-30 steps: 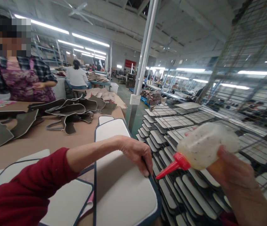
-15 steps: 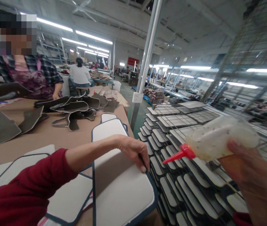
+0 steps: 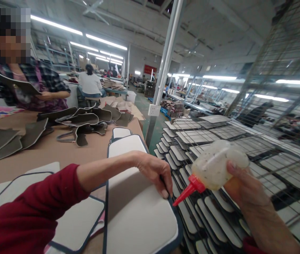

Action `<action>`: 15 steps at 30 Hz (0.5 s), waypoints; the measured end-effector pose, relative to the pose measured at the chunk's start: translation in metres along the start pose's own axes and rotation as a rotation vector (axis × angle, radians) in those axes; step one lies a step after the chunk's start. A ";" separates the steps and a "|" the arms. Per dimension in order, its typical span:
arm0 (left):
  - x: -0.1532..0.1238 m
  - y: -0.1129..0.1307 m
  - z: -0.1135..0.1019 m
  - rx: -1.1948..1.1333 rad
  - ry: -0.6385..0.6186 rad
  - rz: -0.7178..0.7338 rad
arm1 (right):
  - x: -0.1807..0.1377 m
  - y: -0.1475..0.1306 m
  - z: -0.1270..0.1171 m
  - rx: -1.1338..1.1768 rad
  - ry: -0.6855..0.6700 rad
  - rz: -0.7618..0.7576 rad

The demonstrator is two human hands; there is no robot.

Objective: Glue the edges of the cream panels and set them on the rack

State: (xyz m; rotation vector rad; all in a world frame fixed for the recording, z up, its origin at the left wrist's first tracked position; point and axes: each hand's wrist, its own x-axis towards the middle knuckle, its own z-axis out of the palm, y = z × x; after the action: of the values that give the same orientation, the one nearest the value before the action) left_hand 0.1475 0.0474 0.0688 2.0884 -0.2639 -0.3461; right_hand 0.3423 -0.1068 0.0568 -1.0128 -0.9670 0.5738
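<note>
My left hand (image 3: 153, 173) grips the right edge of a white panel with a dark blue border (image 3: 139, 215), fingers curled over the rim. The panel lies at the table's right side, on top of other similar panels. In my right hand (image 3: 245, 187) is a translucent squeeze bottle (image 3: 220, 162) with a red nozzle, tilted downward. The nozzle's tip is by the panel's dark border, just right of my left fingertips; whether it touches cannot be made out. Yellowish contents show inside the bottle. More bordered white panels (image 3: 78, 218) lie under my left forearm.
A wire rack (image 3: 261, 148) at right bears many white panels in rows. Dark grey bag pieces (image 3: 83, 118) lie on the brown-topped table (image 3: 86, 158). Across it, a person in a plaid shirt (image 3: 51, 81) handles a grey piece. A metal post (image 3: 163, 67) stands behind the table.
My right hand has brought the bottle leftward and tipped its nozzle down to the panel's border. My left hand keeps its hold. The co-worker has lifted a grey piece.
</note>
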 end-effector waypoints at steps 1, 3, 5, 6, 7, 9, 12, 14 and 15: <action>0.000 0.000 0.000 -0.006 0.003 0.001 | 0.000 0.000 0.000 0.000 -0.008 0.003; 0.001 0.000 0.000 -0.014 0.008 0.000 | 0.001 0.000 0.000 0.002 -0.024 0.005; 0.001 -0.001 0.000 -0.015 0.010 -0.004 | 0.002 0.002 0.000 0.009 -0.032 0.001; 0.000 -0.001 0.000 -0.015 0.013 -0.003 | 0.002 0.003 0.001 0.012 -0.034 0.001; 0.000 -0.002 0.000 -0.014 0.017 -0.003 | 0.002 0.003 0.001 0.016 -0.034 0.001; -0.001 -0.003 0.001 -0.015 0.022 -0.002 | 0.000 0.004 0.002 0.026 -0.029 0.002; -0.002 -0.005 0.002 -0.029 0.020 0.000 | -0.004 -0.001 0.000 0.057 -0.006 -0.007; -0.003 -0.007 0.003 -0.038 0.033 0.005 | -0.007 -0.008 -0.006 0.074 0.042 -0.029; -0.005 -0.008 0.003 -0.037 0.044 0.005 | -0.008 -0.013 -0.010 0.057 0.063 -0.058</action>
State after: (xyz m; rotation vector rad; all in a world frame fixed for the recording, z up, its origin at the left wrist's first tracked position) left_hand 0.1422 0.0505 0.0615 2.0559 -0.2355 -0.2996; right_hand 0.3467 -0.1226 0.0632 -0.9439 -0.9169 0.5152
